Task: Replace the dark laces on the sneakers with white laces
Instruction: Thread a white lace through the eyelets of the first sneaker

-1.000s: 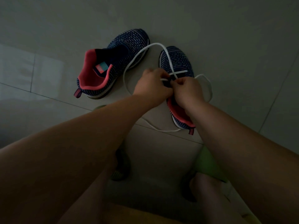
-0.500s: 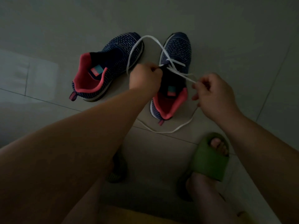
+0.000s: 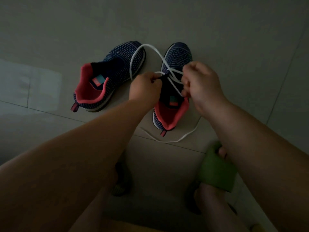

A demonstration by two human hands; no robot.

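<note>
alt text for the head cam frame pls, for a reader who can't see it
Both hands, left hand and right hand, pinch a white lace over the right sneaker on a dim tiled floor. An unlaced left sneaker lies beside it.

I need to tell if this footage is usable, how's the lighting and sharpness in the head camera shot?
Head view: dim and underexposed, soft all over; the white lace stands out brightest against the dark sneakers; faint pale glare on the floor tiles at left; wide-angle bending at the edges; forearms loom large and shadowed.
</note>
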